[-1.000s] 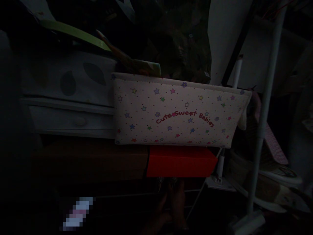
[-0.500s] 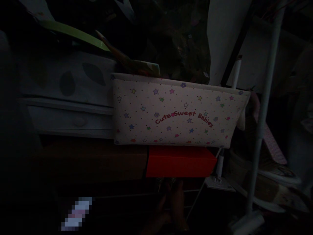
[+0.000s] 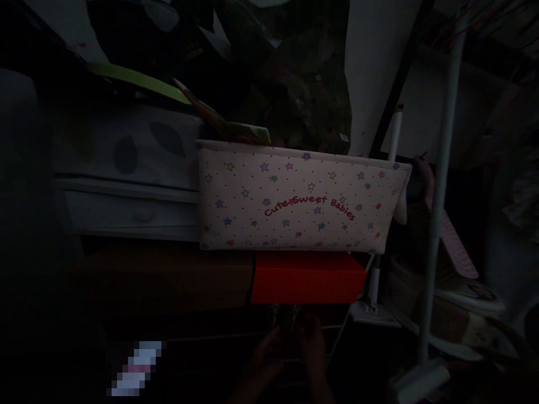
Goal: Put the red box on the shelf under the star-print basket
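Small glittery object [image 3: 286, 312], dim, pinched between fingers of left hand [image 3: 265, 359] and right hand [image 3: 312, 352].

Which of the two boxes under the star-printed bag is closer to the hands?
The bright red box, right above both hands. The brown box lies further left, in shadow.

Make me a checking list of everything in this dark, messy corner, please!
Surface: brown shelf board under the boxes, very dim.
Job's things: small sparkly object at the fingertips, too dark to identify.
Clutter: star-print box reading "Cute Sweet Babies" on a red box; white drawer unit beside it; green sheet above.
Grippers: left hand and right hand close together at the sparkly object; grip unclear.
Cables: thin reddish wires at top right.
Surroundings: white pole on a base, dark fabric behind.
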The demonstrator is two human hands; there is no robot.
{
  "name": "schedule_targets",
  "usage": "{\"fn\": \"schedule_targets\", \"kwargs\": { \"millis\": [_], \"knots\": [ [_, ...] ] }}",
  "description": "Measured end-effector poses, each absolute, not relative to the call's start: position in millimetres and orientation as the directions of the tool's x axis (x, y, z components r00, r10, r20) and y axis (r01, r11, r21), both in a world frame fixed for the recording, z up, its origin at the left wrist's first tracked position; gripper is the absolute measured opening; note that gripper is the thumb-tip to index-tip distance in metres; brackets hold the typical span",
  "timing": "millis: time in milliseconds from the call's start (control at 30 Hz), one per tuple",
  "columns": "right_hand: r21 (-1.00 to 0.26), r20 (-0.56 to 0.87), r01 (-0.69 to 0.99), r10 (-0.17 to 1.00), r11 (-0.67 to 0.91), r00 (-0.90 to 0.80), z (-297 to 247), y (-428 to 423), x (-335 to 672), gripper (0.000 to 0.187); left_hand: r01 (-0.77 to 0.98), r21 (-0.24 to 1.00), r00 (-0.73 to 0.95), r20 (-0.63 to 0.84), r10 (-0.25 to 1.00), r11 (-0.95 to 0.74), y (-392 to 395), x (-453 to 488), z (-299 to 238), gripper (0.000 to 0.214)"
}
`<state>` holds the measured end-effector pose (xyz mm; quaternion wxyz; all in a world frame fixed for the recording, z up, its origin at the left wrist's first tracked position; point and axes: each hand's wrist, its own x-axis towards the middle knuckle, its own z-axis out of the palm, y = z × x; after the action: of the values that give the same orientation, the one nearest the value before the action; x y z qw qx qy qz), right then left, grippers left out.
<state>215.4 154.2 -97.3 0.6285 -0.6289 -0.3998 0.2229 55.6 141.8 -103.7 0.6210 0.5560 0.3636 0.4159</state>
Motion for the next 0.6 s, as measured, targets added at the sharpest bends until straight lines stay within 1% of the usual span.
{"fn": "schedule_targets", "kwargs": {
  "millis": [67,133,200,267,300,367,400,467,533,600],
  "knots": [
    [-0.981,0.193,0.139,0.796,0.138,0.573,-86.6,142.1,213.6,0.035,-0.115,0.991,0.313,-0.024,0.949,0.063,135.7,41.7,-91.8,0.048],
    [-0.987,0.151,0.028,0.832,0.161,0.534,-73.0,127.1,207.2,0.034,-0.150,0.985,0.291,-0.037,0.956,0.084,125.9,24.1,-74.1,0.032],
    [-0.972,0.063,-0.171,0.881,0.160,0.469,-57.6,108.9,197.7,0.034,-0.294,0.946,0.275,-0.052,0.960,0.136,113.6,4.6,-54.6,0.024],
    [-0.912,-0.020,-0.386,0.927,0.136,0.375,-42.6,88.1,188.9,0.033,-0.498,0.841,0.259,-0.087,0.962,0.210,99.1,-16.0,-36.7,0.024],
    [-0.879,-0.030,-0.459,0.946,0.128,0.322,-35.7,77.1,186.0,0.032,-0.590,0.774,0.248,-0.098,0.964,0.230,91.0,-26.6,-28.8,0.027],
    [-0.814,0.018,-0.568,0.983,0.121,0.184,-22.4,54.8,184.0,0.035,-0.732,0.640,0.243,-0.076,0.967,0.235,73.3,-48.0,-15.3,0.036],
    [-0.780,0.063,-0.614,0.991,0.120,0.114,-15.5,43.8,184.5,0.041,-0.766,0.597,0.268,-0.040,0.962,0.238,64.1,-58.5,-9.7,0.042],
    [-0.714,0.161,-0.690,0.987,0.118,0.002,0.4,22.7,186.3,0.063,-0.794,0.573,0.291,0.067,0.954,0.202,47.7,-77.9,-1.3,0.056],
    [-0.675,0.229,-0.727,0.972,0.123,-0.048,19.2,3.2,186.9,0.083,-0.792,0.593,0.315,0.194,0.929,0.145,37.5,-94.4,1.7,0.063],
    [-0.663,0.276,-0.732,0.960,0.154,-0.049,38.7,-14.1,185.3,0.093,-0.784,0.617,0.295,0.276,0.915,0.067,35.4,-107.4,-2.3,0.067]
  ]
}}
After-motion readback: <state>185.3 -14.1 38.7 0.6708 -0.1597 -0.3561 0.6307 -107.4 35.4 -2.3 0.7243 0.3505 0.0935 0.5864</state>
